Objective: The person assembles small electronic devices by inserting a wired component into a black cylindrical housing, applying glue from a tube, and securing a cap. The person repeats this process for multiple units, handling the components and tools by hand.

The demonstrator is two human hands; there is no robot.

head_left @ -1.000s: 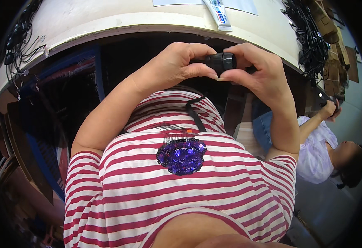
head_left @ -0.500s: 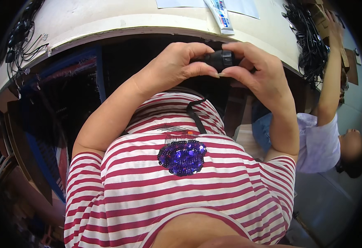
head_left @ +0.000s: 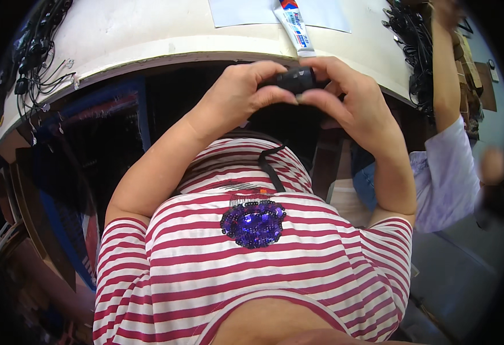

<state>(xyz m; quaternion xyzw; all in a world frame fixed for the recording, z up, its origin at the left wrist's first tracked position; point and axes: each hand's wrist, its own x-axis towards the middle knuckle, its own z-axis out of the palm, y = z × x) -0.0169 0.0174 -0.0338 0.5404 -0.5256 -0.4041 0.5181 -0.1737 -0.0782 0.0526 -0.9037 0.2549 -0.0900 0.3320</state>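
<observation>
A short black cylinder (head_left: 296,80), perhaps a lamp socket or a cable fitting, is held level between my two hands just off the table's front edge. My left hand (head_left: 241,89) has its thumb and fingers closed around the left end. At the other end, my right hand (head_left: 349,95) grips with thumb below and fingers above. Both thumb tips nearly meet under the cylinder. Its two ends are hidden by my fingers. Beyond my hands, a white, blue and red squeeze tube (head_left: 294,29) lies on the pale table (head_left: 148,26).
White paper (head_left: 237,14) lies under the tube. Bundles of black cables lie at the left (head_left: 33,52) and right (head_left: 416,57) of the table. On the right, another person's arm (head_left: 446,80) reaches toward cardboard pieces (head_left: 469,75). A blue-framed crate (head_left: 143,109) stands under the table at left.
The cylinder has turned in my fingers, and its ribbed collar shows less. Both hands still hold it, slightly further left in the picture. The other person's arm has shifted left.
</observation>
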